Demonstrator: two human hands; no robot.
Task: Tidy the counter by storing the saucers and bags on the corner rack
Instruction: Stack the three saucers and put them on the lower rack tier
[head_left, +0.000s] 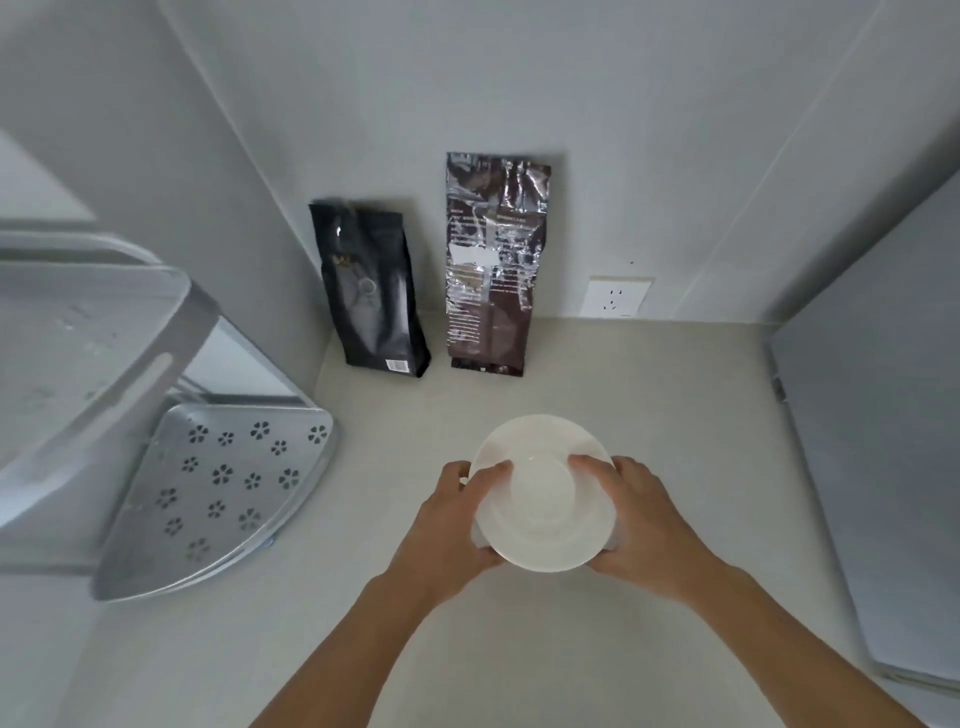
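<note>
While our fingers (496, 470) curl over the rims from either side, we have the stacked saucers (545, 506) pinched between both hands: the left hand (449, 525) closed on the left edge with its thumb underneath, the right hand (636, 519) closed on the right edge in mirror fashion. The stack sits over the middle of the counter (623, 405); whether it is already clear of the surface or just resting on it we cannot tell. A second rim peeks out behind the upper one, so we judge there are at least two pieces, and they could slide on each other. We should keep the stack level and squeeze evenly, so nothing tips or shifts.

The corner rack (218, 493) stands well to our left. Its lower perforated shelf is bare and open toward us, and it looks the easier landing. The upper shelf (88, 322) overhangs it, so we should come in low, under that edge, and lift over the raised lip in front. The path across the counter is free. The black bag (371, 301) and the foil bag (491, 265) lean against the back wall, well apart from our route. A grey appliance (883, 415) borders the right side, away from the move.
</note>
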